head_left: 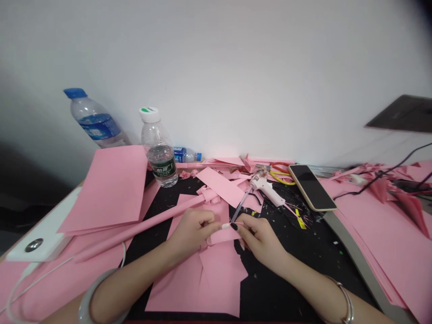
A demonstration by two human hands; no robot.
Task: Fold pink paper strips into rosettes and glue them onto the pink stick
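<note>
The person's left hand (194, 228) and right hand (259, 239) meet over the middle of the black-topped desk (303, 245). Both are closed in a pinch on a small folded piece of pink paper (221, 235), fingertips almost touching. That piece lies low over larger cut pink sheets (202, 288) spread just in front of the person.

A clear glue stick (241, 206) slants down to the fingertips from a white hot glue gun (267, 190) lying just behind the hands. I cannot tell whether the fingers touch the stick. A long rolled pink paper tube (145, 227) runs from the left hand out towards the left edge, and a big flat pink sheet (111, 186) lies beyond it.

Against the wall stand a clear plastic bottle with a white cap (158, 153) and a tilted blue-capped bottle (94, 119). A dark smartphone in a pale case (312, 186) lies to the right of the glue gun, near red and yellow scissor handles (281, 173). A pale bangle (91, 297) sits on the left wrist and a silver one (346, 302) on the right.
</note>
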